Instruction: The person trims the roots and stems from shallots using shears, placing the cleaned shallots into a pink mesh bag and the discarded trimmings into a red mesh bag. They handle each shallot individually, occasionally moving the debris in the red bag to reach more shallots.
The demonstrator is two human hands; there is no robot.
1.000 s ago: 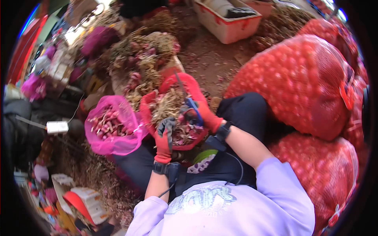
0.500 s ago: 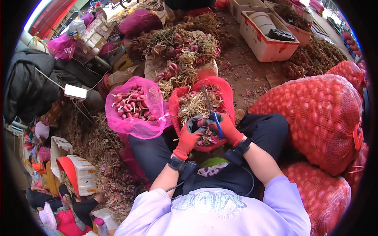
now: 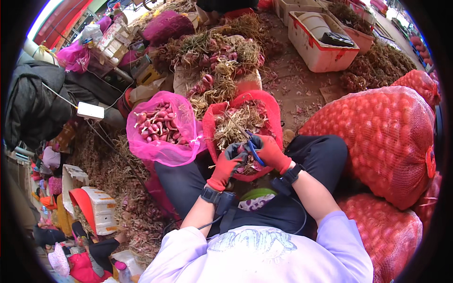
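Both hands wear red gloves with dark grey fingers and work above a red mesh bag (image 3: 275,122) between my knees. My right hand (image 3: 271,152) is closed on scissors (image 3: 255,154) with blue handles, their blades pointing away to the upper left. Just left of them, my left hand (image 3: 226,165) is closed round a shallot (image 3: 242,150), mostly hidden by the fingers. Dry stems and roots (image 3: 231,127) fill the red bag, with loose purple skins lower down. Beside it on the left, a pink mesh bag (image 3: 137,139) holds trimmed shallots (image 3: 158,125).
Untrimmed shallots (image 3: 212,61) with dry stalks lie heaped ahead. Full red mesh sacks (image 3: 368,137) stand at my right. White foam boxes (image 3: 325,59) sit at the far right. Left are a stalk pile (image 3: 130,203), a white power bank (image 3: 90,111) on cables, and other people (image 3: 80,264).
The scissors have swung leftward, their blades now lower and slanting over the stems. My left fingers have shifted slightly around the shallot, which shows less now.
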